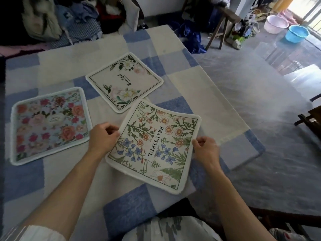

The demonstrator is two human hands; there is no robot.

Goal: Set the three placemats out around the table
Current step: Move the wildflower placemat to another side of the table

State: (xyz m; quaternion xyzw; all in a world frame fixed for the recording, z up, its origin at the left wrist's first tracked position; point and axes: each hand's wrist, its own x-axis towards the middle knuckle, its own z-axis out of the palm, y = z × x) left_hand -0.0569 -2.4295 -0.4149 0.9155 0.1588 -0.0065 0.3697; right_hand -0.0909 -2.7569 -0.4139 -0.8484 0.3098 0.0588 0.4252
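1. Head view, desk: we see a desk (199, 80) covered by a blue-and-cream checked cloth, with three square fabric placemats on it.
2. Head view, held mat: the cream wildflower placemat printed "BEAUTIFUL" (154, 146) sits nearest us, turned corner-on and slightly bowed. Our left hand (102, 138) is pinched closed on its left edge; our right hand (205, 150) is pinched closed on its right edge. Its near corner overhangs the desk edge.
3. Head view, laid mats: the light-blue placemat with pink and red roses (50, 126) lies flat at the left. The cream placemat with white blossoms and script lettering (124, 82) lies flat farther back, near the middle, its near corner just beside the held mat.
4. Head view, surroundings: a white plastic basin (276, 24) and a blue plastic basin (297, 33) stand on the floor at upper right.
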